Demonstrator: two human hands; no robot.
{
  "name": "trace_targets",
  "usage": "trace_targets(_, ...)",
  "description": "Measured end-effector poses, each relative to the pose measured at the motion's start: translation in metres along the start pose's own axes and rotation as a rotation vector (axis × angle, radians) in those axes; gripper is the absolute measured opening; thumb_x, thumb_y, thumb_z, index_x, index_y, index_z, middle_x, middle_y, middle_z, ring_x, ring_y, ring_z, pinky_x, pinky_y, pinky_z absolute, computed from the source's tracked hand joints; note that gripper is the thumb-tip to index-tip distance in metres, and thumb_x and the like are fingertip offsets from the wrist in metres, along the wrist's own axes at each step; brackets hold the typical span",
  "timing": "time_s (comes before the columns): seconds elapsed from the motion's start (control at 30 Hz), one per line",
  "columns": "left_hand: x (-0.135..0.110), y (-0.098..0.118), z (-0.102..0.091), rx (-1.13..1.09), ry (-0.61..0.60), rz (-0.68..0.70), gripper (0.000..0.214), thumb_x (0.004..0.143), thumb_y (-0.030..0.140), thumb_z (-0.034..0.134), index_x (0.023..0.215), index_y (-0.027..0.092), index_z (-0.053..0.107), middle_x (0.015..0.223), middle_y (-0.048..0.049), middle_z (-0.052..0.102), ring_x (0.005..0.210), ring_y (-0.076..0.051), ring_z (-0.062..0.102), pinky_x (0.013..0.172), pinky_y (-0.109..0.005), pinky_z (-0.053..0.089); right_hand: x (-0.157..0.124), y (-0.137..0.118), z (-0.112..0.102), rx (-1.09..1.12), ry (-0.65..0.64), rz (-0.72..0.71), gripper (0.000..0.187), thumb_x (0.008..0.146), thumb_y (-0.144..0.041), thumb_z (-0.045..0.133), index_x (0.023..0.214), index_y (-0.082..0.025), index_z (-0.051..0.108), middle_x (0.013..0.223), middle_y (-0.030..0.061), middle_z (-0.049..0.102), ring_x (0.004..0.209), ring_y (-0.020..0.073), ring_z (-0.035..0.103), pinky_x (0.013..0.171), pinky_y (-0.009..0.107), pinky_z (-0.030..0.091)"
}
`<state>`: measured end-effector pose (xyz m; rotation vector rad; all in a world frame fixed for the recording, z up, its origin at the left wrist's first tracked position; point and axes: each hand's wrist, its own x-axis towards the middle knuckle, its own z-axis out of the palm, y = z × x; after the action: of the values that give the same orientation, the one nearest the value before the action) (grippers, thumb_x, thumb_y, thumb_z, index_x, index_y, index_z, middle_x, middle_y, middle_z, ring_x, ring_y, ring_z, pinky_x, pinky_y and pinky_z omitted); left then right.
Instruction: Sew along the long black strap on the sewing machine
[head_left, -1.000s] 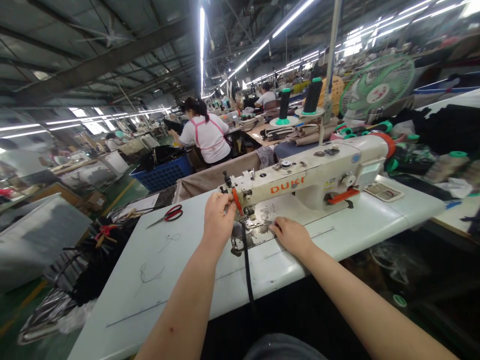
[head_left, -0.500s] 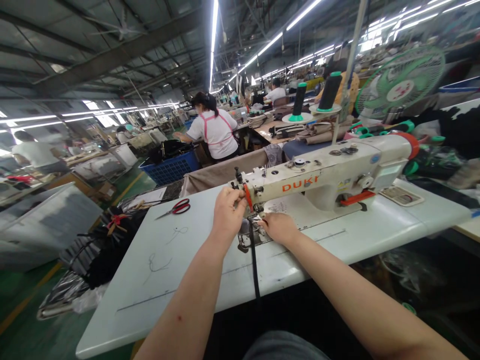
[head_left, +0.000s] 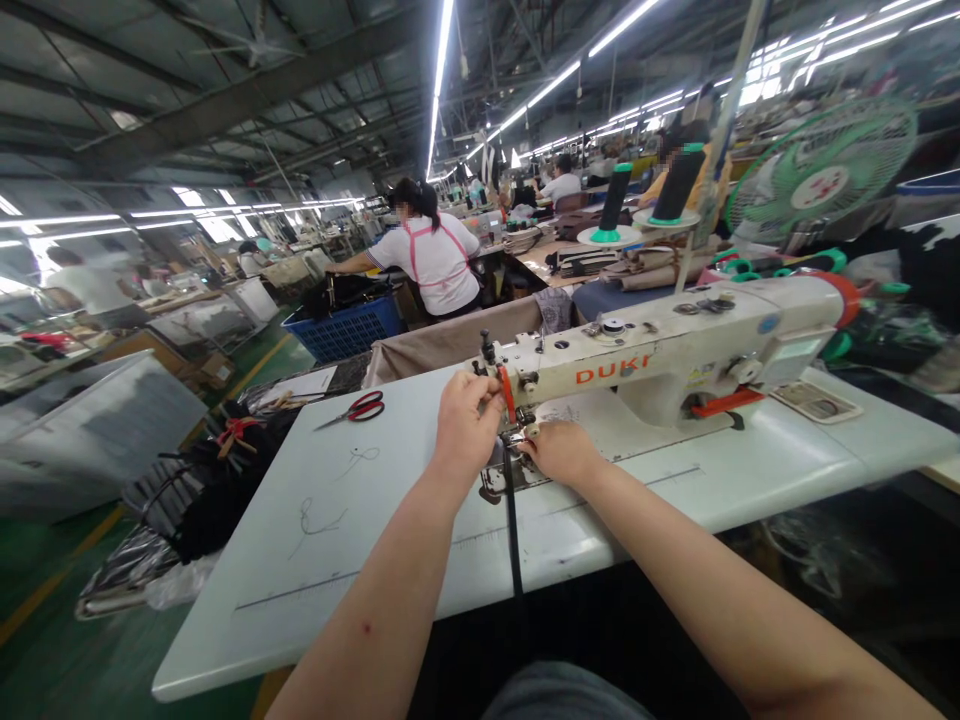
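A white sewing machine [head_left: 600, 360] with orange letters stands on the pale table. My left hand [head_left: 469, 420] is closed beside its head, fingertips pinched together next to the red-orange part [head_left: 507, 394]. What those fingers hold, if anything, is too small to tell. Low by the presser foot, my right hand [head_left: 564, 452] is also closed, its fingertips at a small metal piece near the needle plate. Its grip is partly hidden. A narrow black strap [head_left: 513, 530] runs from under the machine's head, between my forearms, down over the table's front edge.
Red-handled scissors [head_left: 366, 406] and loose thread [head_left: 319, 520] lie on the tabletop [head_left: 262, 640] to the left. Black thread cones [head_left: 617, 200] stand behind the machine, with a green fan [head_left: 821, 185] at right. A co-worker [head_left: 439, 255] sits beyond, beside a blue crate [head_left: 345, 330].
The view has shifted slightly, so the machine appears a little further right. Both hands stay at the machine's head with little visible change. The co-worker's arm now reaches further out to the left.
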<state>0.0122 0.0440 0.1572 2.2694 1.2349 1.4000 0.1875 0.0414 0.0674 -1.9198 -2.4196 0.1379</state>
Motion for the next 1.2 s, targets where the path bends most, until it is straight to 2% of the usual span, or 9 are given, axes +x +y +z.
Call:
trace_targets(0.27,0.0,-0.002,0.002,-0.021,0.005,-0.002,0.014,0.087,0.008,0.063,0.086,0.021,0.067,0.087,-0.0011,0.055,0.086,-0.019,0.057,0.079,-0.032,0.045,0.003,0.001,-0.003,0.001,0.008,-0.008,0.033,0.104,-0.045,0.062,0.117,-0.015,0.071,0.117,0.0087,0.075,0.106,0.0244,0.073,0.098,0.048,0.058)
trace_targets(0.43,0.0,0.0,-0.002,-0.1,-0.016,-0.025,0.01,0.089,0.012,0.064,0.086,0.021,0.069,0.089,-0.0023,0.057,0.087,-0.019,0.056,0.081,-0.033,0.045,-0.011,0.001,0.001,0.036,0.099,0.017,0.037,0.108,-0.046,0.052,0.108,-0.016,0.073,0.104,0.0079,0.079,0.095,0.0236,0.074,0.089,0.041,0.057)
trace_targets(0.57,-0.005,0.007,-0.018,-0.195,-0.069,-0.1,0.008,0.089,0.021,0.067,0.084,0.022,0.072,0.092,-0.0033,0.058,0.088,-0.02,0.055,0.083,-0.033,0.044,-0.037,0.011,0.005,0.059,0.225,0.091,0.038,0.109,-0.04,0.045,0.104,-0.016,0.074,0.097,0.012,0.079,0.089,0.0277,0.073,0.079,0.038,0.052)
trace_targets(0.7,-0.019,0.016,-0.04,-0.479,-0.151,-0.211,0.013,0.089,0.028,0.068,0.079,0.021,0.072,0.103,-0.0064,0.06,0.104,-0.024,0.057,0.092,-0.034,0.044,-0.068,0.028,0.009,0.067,0.394,0.169,0.034,0.103,-0.038,0.054,0.115,-0.011,0.071,0.115,0.0197,0.074,0.109,0.036,0.065,0.098,0.045,0.048)
trace_targets(0.83,-0.029,0.029,-0.054,-0.879,-0.148,-0.302,0.023,0.091,0.036,0.073,0.076,0.019,0.07,0.117,-0.0098,0.062,0.124,-0.027,0.054,0.105,-0.037,0.043,-0.096,0.035,0.019,0.108,0.513,0.197,0.035,0.1,-0.033,0.057,0.124,-0.009,0.066,0.117,0.0202,0.07,0.11,0.0367,0.062,0.102,0.049,0.049)
trace_targets(0.97,-0.019,0.046,-0.053,-1.144,-0.102,-0.238,0.025,0.085,0.038,0.083,0.075,0.02,0.07,0.121,-0.0086,0.064,0.133,-0.028,0.055,0.117,-0.04,0.04,-0.111,0.024,0.029,0.175,0.579,0.195,0.03,0.101,-0.03,0.056,0.123,-0.012,0.064,0.114,0.0189,0.07,0.109,0.0358,0.064,0.101,0.051,0.052)
trace_targets(1.03,-0.01,0.051,-0.047,-1.231,-0.055,-0.2,0.026,0.084,0.039,0.086,0.076,0.021,0.07,0.103,-0.0055,0.066,0.118,-0.023,0.063,0.115,-0.04,0.044,-0.115,0.014,0.03,0.206,0.592,0.174,0.028,0.101,-0.03,0.056,0.122,-0.013,0.063,0.116,0.0184,0.069,0.11,0.0359,0.064,0.101,0.052,0.053)
trace_targets(1.1,-0.001,0.052,-0.038,-1.267,0.009,-0.222,0.027,0.084,0.041,0.086,0.079,0.021,0.069,0.081,0.0,0.06,0.085,-0.015,0.064,0.099,-0.035,0.053,-0.119,0.002,0.027,0.235,0.592,0.141,0.027,0.101,-0.03,0.057,0.122,-0.014,0.063,0.116,0.0177,0.069,0.111,0.0355,0.065,0.101,0.052,0.054)
trace_targets(1.2,0.001,0.045,-0.029,-1.214,0.129,-0.331,0.03,0.083,0.04,0.087,0.079,0.019,0.066,0.072,0.0046,0.051,0.056,-0.006,0.038,0.064,-0.021,0.047,-0.125,-0.014,0.021,0.271,0.577,0.086,0.024,0.099,-0.025,0.059,0.121,-0.016,0.064,0.114,0.0148,0.07,0.109,0.032,0.066,0.1,0.047,0.057)
